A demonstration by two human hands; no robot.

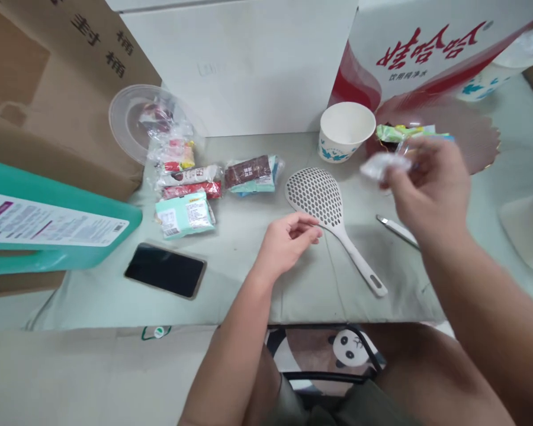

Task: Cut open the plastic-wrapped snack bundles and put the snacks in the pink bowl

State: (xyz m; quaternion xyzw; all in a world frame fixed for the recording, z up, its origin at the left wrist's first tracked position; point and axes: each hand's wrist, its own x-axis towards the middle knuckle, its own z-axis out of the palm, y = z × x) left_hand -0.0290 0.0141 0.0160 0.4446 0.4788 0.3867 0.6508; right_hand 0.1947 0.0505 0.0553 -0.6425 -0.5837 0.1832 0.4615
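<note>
My right hand (430, 183) is closed on a small clear-wrapped packet (385, 166), blurred, in front of the pinkish plate (475, 139) with green-wrapped snacks (400, 132). My left hand (288, 242) holds nothing; its fingers are curled but apart, beside the grey slotted skimmer (316, 192). A white paper cup with blue leaves (343, 133) stands behind the skimmer. Under my right hand lies a metal-tipped tool (395, 229). Snack packets lie to the left: a brown one (249, 172), a mint-green one (185, 214) and a red one (193, 190).
A phone (165, 270) lies at the front left, near a green jug (57, 219) and a cardboard box (57, 89). A clear round lid (128, 121) leans behind the packets. White boxes (249, 71) line the back. A white container (526, 228) is at the right.
</note>
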